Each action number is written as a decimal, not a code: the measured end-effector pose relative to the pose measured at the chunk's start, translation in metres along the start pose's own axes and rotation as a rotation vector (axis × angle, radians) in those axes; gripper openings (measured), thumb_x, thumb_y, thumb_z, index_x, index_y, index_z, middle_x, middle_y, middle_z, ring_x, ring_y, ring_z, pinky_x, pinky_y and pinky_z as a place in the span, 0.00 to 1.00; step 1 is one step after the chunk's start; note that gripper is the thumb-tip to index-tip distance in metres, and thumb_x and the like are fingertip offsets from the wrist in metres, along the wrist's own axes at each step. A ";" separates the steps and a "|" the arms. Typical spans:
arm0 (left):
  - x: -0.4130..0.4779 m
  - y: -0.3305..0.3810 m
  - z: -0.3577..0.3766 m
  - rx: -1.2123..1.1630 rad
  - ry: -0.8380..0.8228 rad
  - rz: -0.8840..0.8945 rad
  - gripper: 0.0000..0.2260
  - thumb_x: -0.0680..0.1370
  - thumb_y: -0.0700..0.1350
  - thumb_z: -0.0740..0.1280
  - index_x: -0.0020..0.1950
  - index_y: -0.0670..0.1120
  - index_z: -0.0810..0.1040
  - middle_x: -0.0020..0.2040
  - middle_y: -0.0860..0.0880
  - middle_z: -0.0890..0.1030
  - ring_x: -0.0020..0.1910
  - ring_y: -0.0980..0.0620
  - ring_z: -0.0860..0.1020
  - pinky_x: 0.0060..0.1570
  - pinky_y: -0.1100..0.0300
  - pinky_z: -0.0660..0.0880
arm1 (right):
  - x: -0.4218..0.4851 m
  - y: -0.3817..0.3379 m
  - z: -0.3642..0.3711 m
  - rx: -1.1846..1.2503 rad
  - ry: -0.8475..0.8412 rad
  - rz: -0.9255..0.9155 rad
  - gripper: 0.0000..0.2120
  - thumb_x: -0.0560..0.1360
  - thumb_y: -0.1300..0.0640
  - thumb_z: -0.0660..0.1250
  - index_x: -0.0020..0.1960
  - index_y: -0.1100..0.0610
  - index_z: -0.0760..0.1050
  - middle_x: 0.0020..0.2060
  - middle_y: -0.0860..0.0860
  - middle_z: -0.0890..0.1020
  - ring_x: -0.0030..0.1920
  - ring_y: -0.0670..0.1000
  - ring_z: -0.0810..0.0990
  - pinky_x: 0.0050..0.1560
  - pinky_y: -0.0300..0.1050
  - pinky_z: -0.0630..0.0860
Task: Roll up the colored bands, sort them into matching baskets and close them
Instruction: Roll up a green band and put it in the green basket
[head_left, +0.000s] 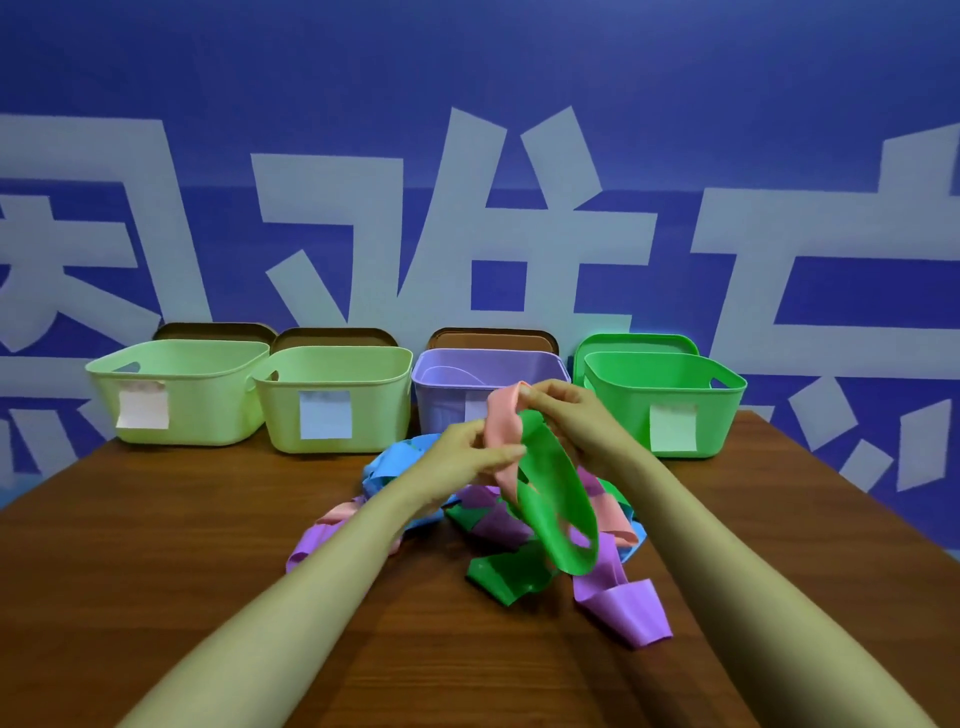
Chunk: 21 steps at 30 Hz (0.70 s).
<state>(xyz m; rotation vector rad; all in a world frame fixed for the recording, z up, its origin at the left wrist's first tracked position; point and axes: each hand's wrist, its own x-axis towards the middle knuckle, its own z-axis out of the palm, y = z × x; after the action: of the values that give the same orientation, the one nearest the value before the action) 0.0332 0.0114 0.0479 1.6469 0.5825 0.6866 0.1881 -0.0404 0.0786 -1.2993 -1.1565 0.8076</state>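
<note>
Now Both Hands Lift a Pink Band Tangled With a Green One

Above the middle of the wooden table (208, 545), the left hand (457, 457) and the right hand (566, 415) are raised together over a heap of colored bands. The left hand's thumb and fingers are pinched closed on the pink band (501, 431), low on its raised part. The right hand's fingertips are closed on the top of that same pink band, at about 1 o'clock from the left hand. A green band (556, 509) hangs as an open loop from the pink one, drooping toward 5 o'clock; whether either hand also grips the green band I cannot tell.

Below the hands the pile lies on the table: a blue band (389, 462) at 9 o'clock from the hands, a purple band (628, 608) trailing to 5 o'clock, another green piece (504, 571) at 6 o'clock, and more pink and purple strips at 7 o'clock.

At the far edge, at 12 o'clock, four open baskets stand in a row, each with a paper label on its front: a pale green basket (208, 374) far left, a second pale green basket (363, 379) beside it, a purple basket (447, 395) just behind the hands, and a bright green basket (727, 410) at the right. A lid leans behind each, against the blue wall (467, 78).
</note>
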 end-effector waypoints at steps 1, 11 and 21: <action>0.000 -0.002 -0.002 -0.108 0.043 -0.007 0.09 0.78 0.39 0.66 0.58 0.43 0.77 0.47 0.45 0.83 0.41 0.53 0.81 0.42 0.59 0.79 | 0.000 0.003 0.000 -0.001 0.015 0.015 0.07 0.76 0.54 0.68 0.43 0.57 0.75 0.22 0.46 0.73 0.19 0.42 0.67 0.19 0.33 0.63; 0.008 -0.014 -0.016 -0.294 0.222 -0.034 0.07 0.78 0.41 0.66 0.55 0.44 0.79 0.42 0.48 0.84 0.38 0.55 0.83 0.33 0.60 0.78 | -0.007 0.033 0.007 -0.290 -0.005 -0.032 0.27 0.67 0.46 0.76 0.57 0.58 0.68 0.49 0.47 0.75 0.47 0.45 0.75 0.51 0.44 0.73; 0.017 -0.066 -0.051 0.041 0.453 -0.257 0.10 0.67 0.42 0.74 0.43 0.45 0.75 0.40 0.44 0.78 0.38 0.49 0.76 0.35 0.58 0.75 | 0.001 0.025 -0.019 0.094 0.222 -0.082 0.11 0.78 0.69 0.59 0.41 0.56 0.67 0.36 0.54 0.75 0.35 0.49 0.76 0.37 0.42 0.75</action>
<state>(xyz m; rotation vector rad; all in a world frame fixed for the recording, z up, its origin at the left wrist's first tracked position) 0.0080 0.0700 -0.0084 1.4225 1.1187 0.8648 0.2099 -0.0413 0.0563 -1.2227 -0.9767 0.6331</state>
